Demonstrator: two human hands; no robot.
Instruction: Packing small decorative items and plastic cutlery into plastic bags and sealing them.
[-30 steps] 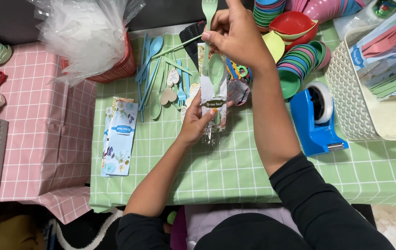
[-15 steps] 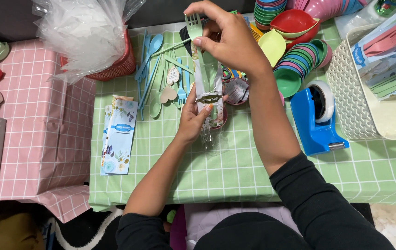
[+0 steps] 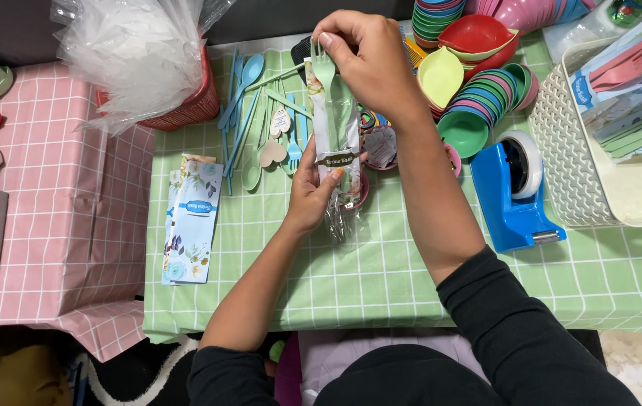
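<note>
Left hand [image 3: 312,194] grips a clear sleeve [image 3: 338,143] from below; right hand [image 3: 370,64] above pinches a green fork [image 3: 324,75] at its mouth

Glossy, crinkled clear plastic on the sleeve [image 3: 338,143], pinched by bare left hand [image 3: 311,197]. Smooth matt pastel plastic on the fork [image 3: 324,69] in right hand [image 3: 372,62]. Smooth wipe-clean checked tablecloth [image 3: 381,278], faintly shiny. Glossy hard plastic on the blue tape dispenser [image 3: 512,203]. Printed paper cards [image 3: 193,218], satin finish. Filmy plastic bag [image 3: 140,53], wrinkled.
</note>
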